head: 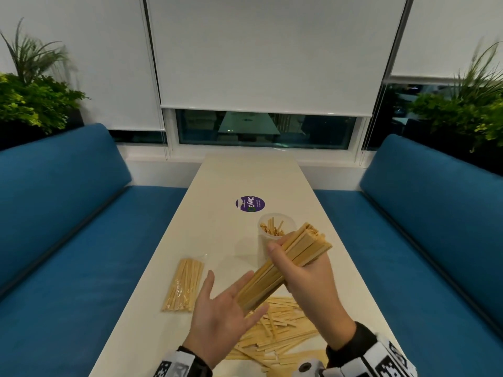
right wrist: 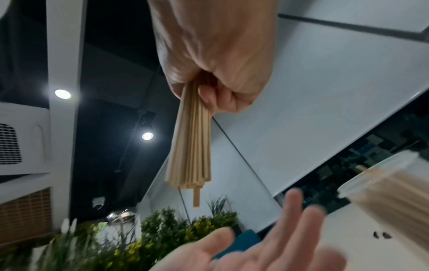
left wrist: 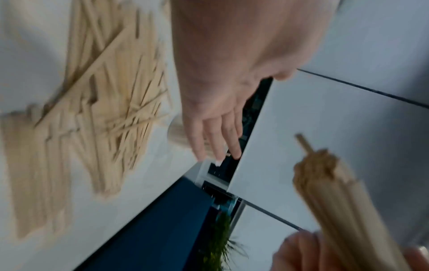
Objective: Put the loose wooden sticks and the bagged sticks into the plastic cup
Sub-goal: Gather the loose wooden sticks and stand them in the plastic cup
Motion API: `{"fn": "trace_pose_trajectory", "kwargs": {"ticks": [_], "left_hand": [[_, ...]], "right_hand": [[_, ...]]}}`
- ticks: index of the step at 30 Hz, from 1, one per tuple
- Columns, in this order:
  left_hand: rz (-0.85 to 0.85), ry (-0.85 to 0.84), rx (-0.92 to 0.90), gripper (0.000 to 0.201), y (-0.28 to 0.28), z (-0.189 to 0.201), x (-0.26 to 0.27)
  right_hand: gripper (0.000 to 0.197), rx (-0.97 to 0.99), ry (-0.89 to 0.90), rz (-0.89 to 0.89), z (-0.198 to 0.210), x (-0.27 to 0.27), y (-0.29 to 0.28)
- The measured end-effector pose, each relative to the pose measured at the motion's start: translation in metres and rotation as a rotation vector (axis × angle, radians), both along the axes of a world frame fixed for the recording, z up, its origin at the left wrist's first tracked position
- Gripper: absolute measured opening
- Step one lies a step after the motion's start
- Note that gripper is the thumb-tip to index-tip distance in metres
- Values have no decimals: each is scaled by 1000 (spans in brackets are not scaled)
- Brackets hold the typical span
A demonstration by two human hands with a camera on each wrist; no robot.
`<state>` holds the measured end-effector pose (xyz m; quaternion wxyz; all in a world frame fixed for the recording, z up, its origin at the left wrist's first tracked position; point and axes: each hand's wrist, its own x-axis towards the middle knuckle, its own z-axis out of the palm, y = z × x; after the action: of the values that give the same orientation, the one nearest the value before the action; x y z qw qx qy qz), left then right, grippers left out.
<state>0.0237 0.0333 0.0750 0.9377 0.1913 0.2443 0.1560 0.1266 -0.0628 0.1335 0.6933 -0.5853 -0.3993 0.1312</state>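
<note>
The bundle of loose sticks is sitting in the right hand, whose fingers and thumb are curling round its middle, most likely so that the sticks stay together as one sheaf instead of fanning out. It is lying tilted, its far end pointing up toward the cup and its near end coming down onto the left hand. That hand is lying open, palm up, fingers straight, holding nothing; it seems to be serving as a stop against which the near ends can be squared, since in the right wrist view one stick is sticking out past the others.

The cup is standing upright just beyond the bundle, with sticks already inside it leaning against its wall, so the bundle's far end is near the mouth but not yet over it. The job looks partly done.

Under both hands the pile of loose sticks is lying criss-crossed on the table, which is probably why they are being gathered by the handful. The bag of sticks is lying flat to the left, well apart from the cup and untouched by either hand.

A round purple sticker is lying beyond the cup. Blue benches are running along both sides.
</note>
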Motion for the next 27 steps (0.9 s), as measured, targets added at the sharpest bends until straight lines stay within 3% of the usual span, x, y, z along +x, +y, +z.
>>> {"fn": "trace_pose_trajectory", "kwargs": {"ticks": [5, 11, 14, 17, 20, 22, 24, 27], "left_hand": [[74, 51, -71, 46, -20, 12, 11], [125, 42, -25, 43, -15, 11, 7], [99, 51, 93, 45, -16, 13, 9], [36, 64, 384, 50, -12, 7, 8], [-69, 139, 993, 48, -5, 1, -3], [-289, 229, 1352, 57, -2, -2, -7], [-346, 291, 1455, 58, -6, 1, -7], [-218, 306, 1441, 53, -12, 1, 1]], "right_hand": [[12, -134, -19, 89, -17, -22, 11], [12, -101, -12, 79, -17, -17, 10], [12, -127, -27, 64, -24, -21, 9], [12, -125, -29, 51, -20, -18, 5], [19, -116, -13, 17, -18, -9, 1], [15, -145, -18, -26, -21, -5, 0], [16, -182, -11, -8, -28, -7, 1], [24, -231, -39, 41, -33, -14, 3]]}}
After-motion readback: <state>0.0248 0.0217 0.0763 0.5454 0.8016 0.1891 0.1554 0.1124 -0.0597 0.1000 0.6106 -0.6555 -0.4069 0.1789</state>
